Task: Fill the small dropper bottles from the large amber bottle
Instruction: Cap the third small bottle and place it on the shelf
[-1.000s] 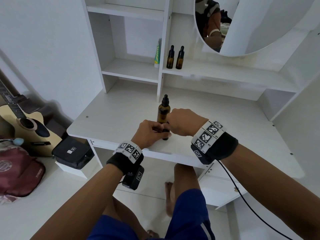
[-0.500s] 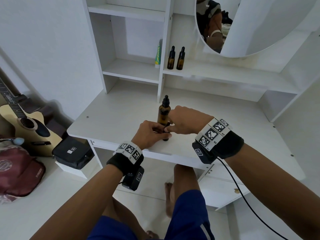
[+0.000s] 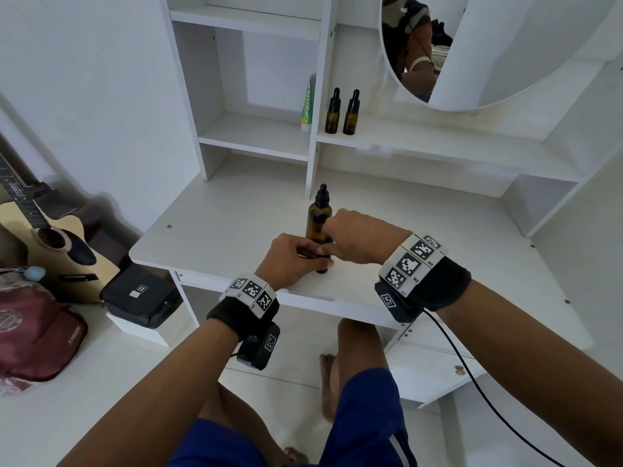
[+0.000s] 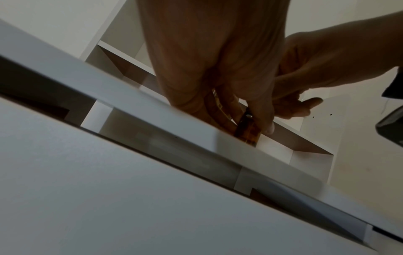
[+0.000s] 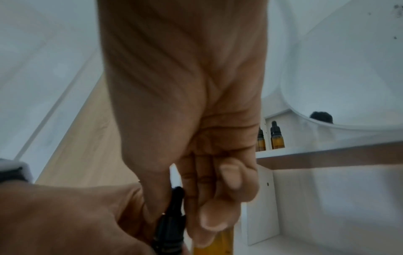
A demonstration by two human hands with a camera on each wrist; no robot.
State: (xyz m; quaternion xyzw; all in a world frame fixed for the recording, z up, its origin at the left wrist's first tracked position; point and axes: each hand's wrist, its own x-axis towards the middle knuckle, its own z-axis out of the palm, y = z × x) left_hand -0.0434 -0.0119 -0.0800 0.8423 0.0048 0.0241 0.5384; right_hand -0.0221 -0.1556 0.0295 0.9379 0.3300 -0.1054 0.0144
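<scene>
Left hand [image 3: 291, 259] curled round a small dropper bottle [image 4: 247, 132] standing on the desk [image 3: 219, 227] just in front of the large amber bottle [image 3: 318, 221]. Right hand [image 3: 354, 235] pinching its black dropper cap [image 5: 172, 222], fingers [image 5: 220, 203] curled. Probably unscrewing. Best done by holding the glass firmly down, turning only the cap, lifting straight up. Worth minding the large amber bottle just behind, easily knocked. Two more dropper bottles [image 3: 342, 112] on the shelf [image 3: 438, 148] behind it.
</scene>
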